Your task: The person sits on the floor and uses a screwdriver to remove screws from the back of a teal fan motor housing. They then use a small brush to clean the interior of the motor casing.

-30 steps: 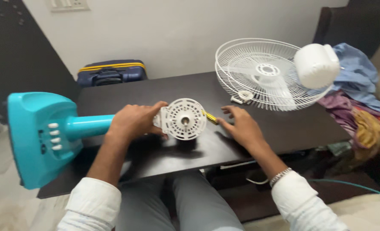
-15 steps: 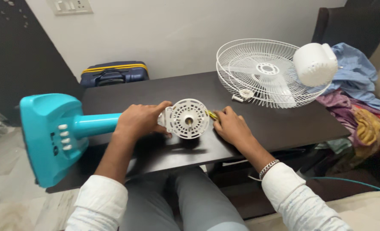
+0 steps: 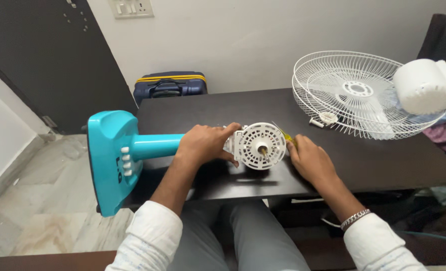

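Left hand (image 3: 205, 144) closed around the fan neck (image 3: 155, 146), beside the white motor housing (image 3: 259, 146). Right hand (image 3: 311, 160) rests loosely curled on the dark table (image 3: 383, 160), touching a yellow screwdriver (image 3: 284, 134). White fan guard (image 3: 353, 95) lies beyond it.

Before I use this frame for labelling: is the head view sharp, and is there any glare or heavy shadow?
Head view: sharp on the left hand, right hand and white motor housing; soft sheen on the dark table, no blown-out glare; a soft shadow lies under the housing; the wire fan guard is crisp.
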